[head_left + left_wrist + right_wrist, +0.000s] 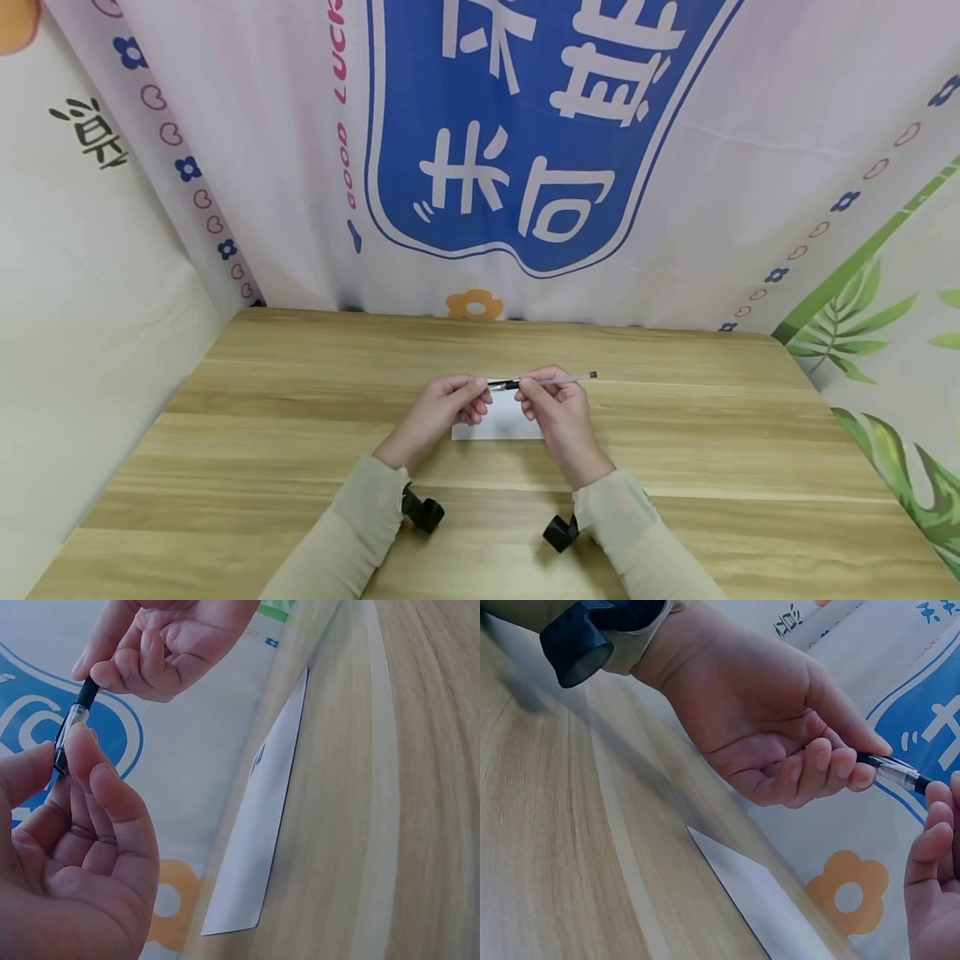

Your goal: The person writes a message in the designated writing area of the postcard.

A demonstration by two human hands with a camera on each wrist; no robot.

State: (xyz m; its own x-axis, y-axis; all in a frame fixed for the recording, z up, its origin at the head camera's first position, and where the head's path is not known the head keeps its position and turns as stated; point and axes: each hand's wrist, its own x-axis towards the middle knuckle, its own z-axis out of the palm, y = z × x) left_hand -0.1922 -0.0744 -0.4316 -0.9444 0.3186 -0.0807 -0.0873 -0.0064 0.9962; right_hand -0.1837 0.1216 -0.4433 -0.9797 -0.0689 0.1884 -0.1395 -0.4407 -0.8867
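In the head view, a slim pen (577,378) with a clear barrel and black grip is held level above the table between both hands. My left hand (446,404) pinches its clear cap (895,771) between thumb and fingers. My right hand (558,408) grips the pen by the black grip section (88,693), and the barrel sticks out past it to the right. Cap and grip meet end to end in the gap between the hands. Beneath them a white sheet of paper (498,429) lies flat, with a small dark mark visible in the left wrist view.
The wooden table (300,467) stretches out on both sides of the paper. A printed curtain (300,208) hangs along its far edge. Black wrist cameras (423,510) are strapped below both sleeves, close above the tabletop.
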